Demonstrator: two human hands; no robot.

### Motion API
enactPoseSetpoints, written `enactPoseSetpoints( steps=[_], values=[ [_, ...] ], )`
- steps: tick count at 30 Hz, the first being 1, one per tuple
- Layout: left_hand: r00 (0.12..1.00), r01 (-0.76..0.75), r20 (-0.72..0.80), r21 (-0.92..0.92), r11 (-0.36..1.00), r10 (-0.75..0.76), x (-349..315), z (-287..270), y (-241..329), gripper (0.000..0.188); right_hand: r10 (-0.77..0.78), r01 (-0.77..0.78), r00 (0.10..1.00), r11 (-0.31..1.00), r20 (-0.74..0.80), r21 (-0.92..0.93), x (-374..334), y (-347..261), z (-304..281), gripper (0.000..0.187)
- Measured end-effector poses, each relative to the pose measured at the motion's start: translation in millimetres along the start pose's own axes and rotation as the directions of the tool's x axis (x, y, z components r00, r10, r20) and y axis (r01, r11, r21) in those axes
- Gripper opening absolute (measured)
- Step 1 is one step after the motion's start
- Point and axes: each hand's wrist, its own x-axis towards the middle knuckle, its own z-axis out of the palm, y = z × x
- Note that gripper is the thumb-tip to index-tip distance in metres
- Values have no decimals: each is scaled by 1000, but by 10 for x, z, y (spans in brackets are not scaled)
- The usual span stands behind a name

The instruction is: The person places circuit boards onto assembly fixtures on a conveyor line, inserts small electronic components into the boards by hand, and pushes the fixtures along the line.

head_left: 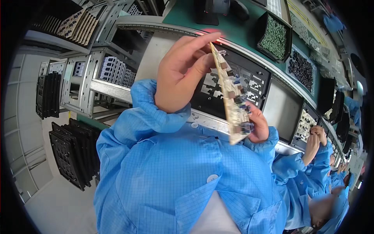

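Observation:
A circuit board (232, 93) with brown, blue and dark components stands nearly on edge in front of my chest, its populated side facing right. My left hand (183, 70) pinches its upper end between thumb and fingers. At the lower right, my right hand (258, 124) grips the other end; the board and its components hide part of those fingers. Beyond the board lies a black fixture tray (255, 72) with pale cut-out shapes, on the metal conveyor line; the board covers part of it.
A black bin of green parts (274, 37) and a bag of dark parts (302, 70) sit on the green bench at the far right. A rack of boards (78, 27) stands left, black fixtures (72, 152) below it. A co-worker's hands (314, 140) work over another board at right.

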Motion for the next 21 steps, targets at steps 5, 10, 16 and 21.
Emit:
enactPoseSetpoints(
  steps=[5, 10, 16, 21],
  values=[
    [978, -209, 18, 156, 965, 208, 47, 40, 55, 39, 84, -164, 975, 899, 207, 406, -55, 27, 1, 51],
    [975, -208, -37, 194, 959, 220, 88, 43, 47, 36, 260, -285, 958, 799, 124, 529, -19, 68, -13, 65],
    [964, -221, -92, 254, 942, 251, 83, 58, 140, 30, 266, -300, 953, 754, 147, 585, -31, 120, -35, 69],
    [903, -383, 2, 455, 804, 429, 126, 11, 138, 21, 276, -317, 948, 754, 160, 575, -17, 155, -20, 70]
  ],
)
